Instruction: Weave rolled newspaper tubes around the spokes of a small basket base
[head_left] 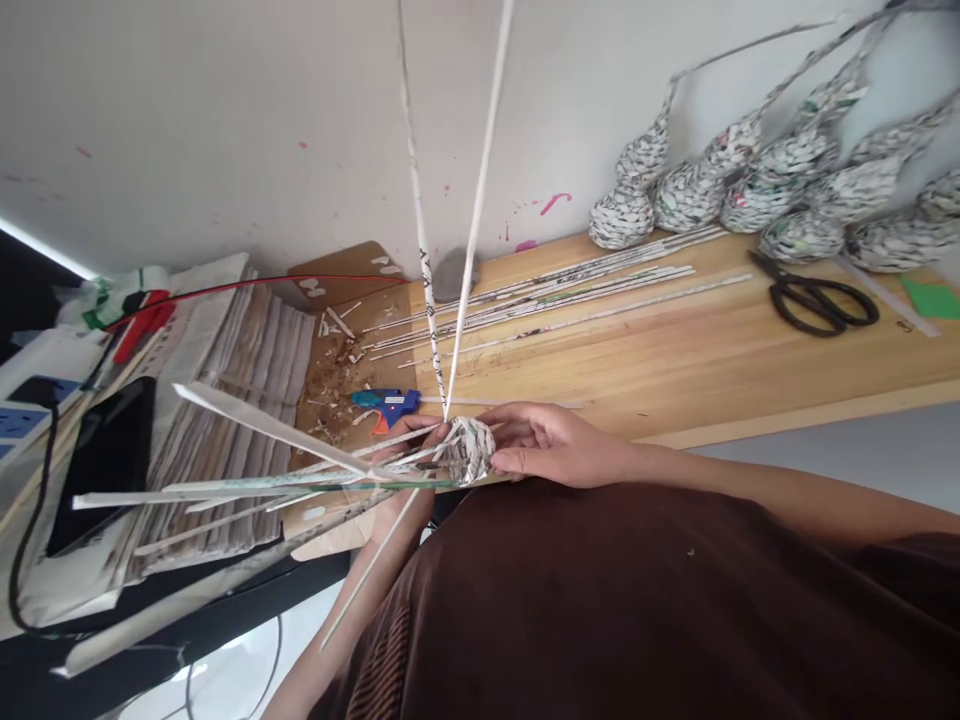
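Note:
A small woven paper piece [472,450] is held between my two hands, low over the front edge of the wooden table. Many rolled paper sticks [262,487] fan out from it to the left, and two long ones [474,225] point up and away. My left hand [409,450] grips the piece and the base of the sticks, its fingers partly hidden behind them. Around the right side of the piece curl the fingers of my right hand [536,443], with the thumb on its near side.
Loose paper sticks [555,295] lie on the table [675,370]. Black scissors [817,300] and several woven gourd shapes [622,215] are at the right. A blue glue gun [394,403], scraps, a paper stack [247,370] and a phone [101,450] are at the left.

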